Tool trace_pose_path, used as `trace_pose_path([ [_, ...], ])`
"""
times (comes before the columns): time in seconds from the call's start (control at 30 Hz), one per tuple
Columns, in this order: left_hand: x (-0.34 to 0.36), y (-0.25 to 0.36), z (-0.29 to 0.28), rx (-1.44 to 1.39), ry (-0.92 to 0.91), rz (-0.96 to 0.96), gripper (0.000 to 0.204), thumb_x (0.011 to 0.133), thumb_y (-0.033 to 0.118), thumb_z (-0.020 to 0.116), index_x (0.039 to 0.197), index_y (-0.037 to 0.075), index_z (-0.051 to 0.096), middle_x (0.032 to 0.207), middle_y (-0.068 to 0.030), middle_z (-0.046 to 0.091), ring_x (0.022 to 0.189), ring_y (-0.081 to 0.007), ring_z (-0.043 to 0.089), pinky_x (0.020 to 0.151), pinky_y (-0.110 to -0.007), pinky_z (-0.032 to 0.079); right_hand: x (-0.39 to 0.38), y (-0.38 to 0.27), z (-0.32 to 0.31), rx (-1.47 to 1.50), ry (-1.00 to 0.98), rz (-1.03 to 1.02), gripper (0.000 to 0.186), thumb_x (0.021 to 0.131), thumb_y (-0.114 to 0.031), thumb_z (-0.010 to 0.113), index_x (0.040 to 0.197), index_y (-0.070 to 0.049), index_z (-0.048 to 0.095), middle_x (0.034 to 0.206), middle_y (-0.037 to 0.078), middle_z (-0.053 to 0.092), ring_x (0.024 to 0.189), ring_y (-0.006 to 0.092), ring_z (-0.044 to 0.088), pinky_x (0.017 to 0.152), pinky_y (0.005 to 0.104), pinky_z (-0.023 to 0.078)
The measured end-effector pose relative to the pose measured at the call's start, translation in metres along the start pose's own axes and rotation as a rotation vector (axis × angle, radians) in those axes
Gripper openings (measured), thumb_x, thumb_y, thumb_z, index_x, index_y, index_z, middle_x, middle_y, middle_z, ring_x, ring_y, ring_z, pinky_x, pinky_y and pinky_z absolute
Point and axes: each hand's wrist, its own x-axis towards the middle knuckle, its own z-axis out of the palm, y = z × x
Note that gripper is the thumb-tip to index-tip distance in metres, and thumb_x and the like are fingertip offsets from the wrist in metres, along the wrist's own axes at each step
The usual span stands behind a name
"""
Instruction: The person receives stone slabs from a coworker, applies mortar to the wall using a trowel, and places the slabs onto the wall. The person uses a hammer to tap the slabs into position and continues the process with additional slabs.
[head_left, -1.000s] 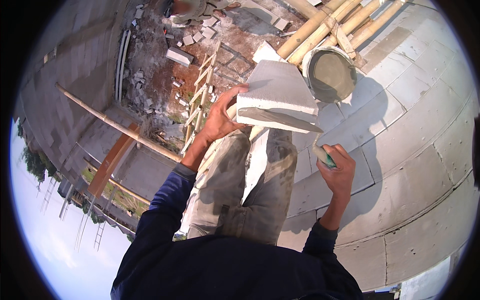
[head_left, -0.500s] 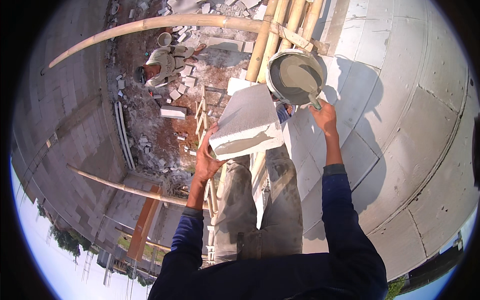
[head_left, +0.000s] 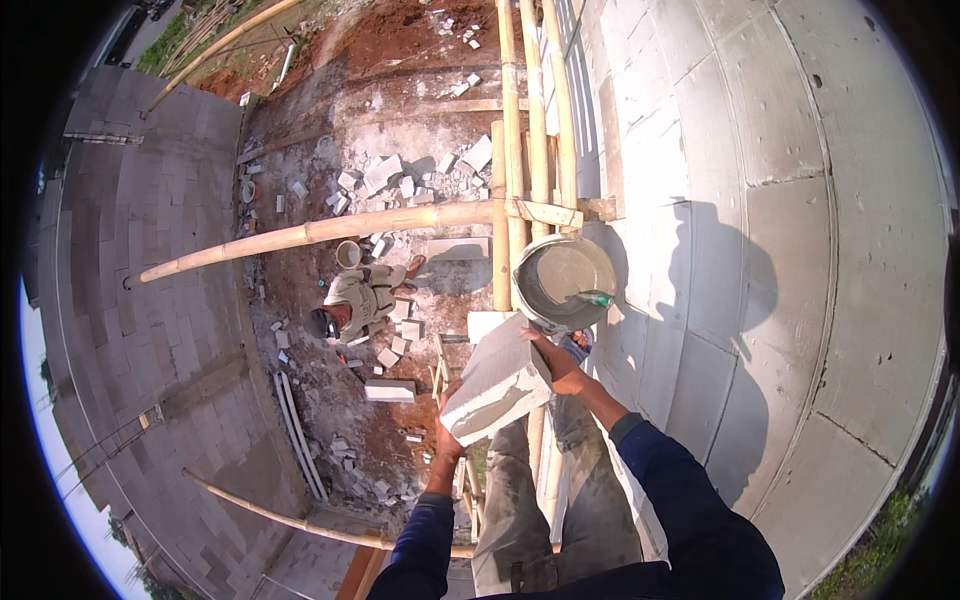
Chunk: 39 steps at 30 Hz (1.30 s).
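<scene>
Between my two hands I hold a pale grey lightweight concrete block (head_left: 497,378), tilted, with a smear of mortar on its near end. My left hand (head_left: 447,437) grips its left side, the fingers partly hidden by the block. On its right side, my right hand (head_left: 556,362) is closed round the edge. Just beyond stands a bucket (head_left: 520,283) of wet grey mortar. In the mortar rests a trowel, its green handle (head_left: 597,299) lying toward the bucket's right rim.
Bamboo scaffold poles (head_left: 538,120) run away beyond the bucket, and a crosswise pole (head_left: 330,228) juts left. A block wall (head_left: 770,300) rises close on my right. Far below, a co-worker (head_left: 355,302) bends among scattered blocks (head_left: 390,390) near a small bucket (head_left: 348,254).
My right hand has let go of the trowel, leaving it in the mortar bucket, and has taken hold of the block's right side. The view has shifted, showing more ground ahead.
</scene>
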Motion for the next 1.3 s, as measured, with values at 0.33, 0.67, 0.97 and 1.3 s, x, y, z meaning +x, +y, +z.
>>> trace_pose_path([
  [0.33, -0.083, 0.201, -0.107, 0.458, -0.082, 0.263, 0.057, 0.086, 0.021, 0.078, 0.141, 0.015, 0.063, 0.123, -0.0249, 0.073, 0.116, -0.0433, 0.071, 0.098, -0.047, 0.056, -0.092, -0.166, 0.007, 1.283, 0.013, 0.085, 0.076, 0.088, -0.010, 0.084, 0.155, -0.009, 0.047, 0.147, 0.011, 0.060, 0.132, 0.0250, 0.061, 0.111, 0.0430, 0.050],
  [0.67, -0.241, 0.527, -0.223, 0.148, -0.125, 0.456, 0.107, 0.054, 0.047, 0.104, 0.139, 0.000, 0.060, 0.128, -0.0118, 0.067, 0.122, -0.0309, 0.062, 0.106, -0.042, 0.047, -0.257, -0.590, -0.101, -0.531, 0.178, -0.666, 0.068, 0.087, -0.038, 0.089, 0.140, -0.004, 0.063, 0.140, 0.013, 0.069, 0.128, 0.0292, 0.067, 0.108, 0.0440, 0.053],
  [0.97, -0.155, 0.569, -0.131, -0.836, -0.514, 0.811, 0.104, 0.078, 0.063, 0.086, 0.154, 0.005, 0.048, 0.143, -0.0151, 0.064, 0.126, -0.0344, 0.066, 0.104, -0.050, 0.057, -0.298, -0.650, -0.100, -0.022, 0.723, -0.768, 0.127, 0.068, -0.034, 0.095, 0.160, 0.010, 0.019, 0.152, 0.032, 0.044, 0.143, 0.0414, 0.047, 0.119, 0.0483, 0.038],
  [1.3, -0.196, 0.722, -0.010, -0.693, -0.651, 0.849, 0.110, 0.080, 0.071, 0.078, 0.156, 0.000, 0.043, 0.140, -0.0243, 0.063, 0.119, -0.0371, 0.071, 0.099, -0.050, 0.063, -0.353, -0.631, -0.130, -0.105, 1.147, -0.921, 0.124, 0.067, -0.018, 0.091, 0.160, 0.020, 0.018, 0.150, 0.037, 0.048, 0.132, 0.0404, 0.061, 0.111, 0.0450, 0.050],
])
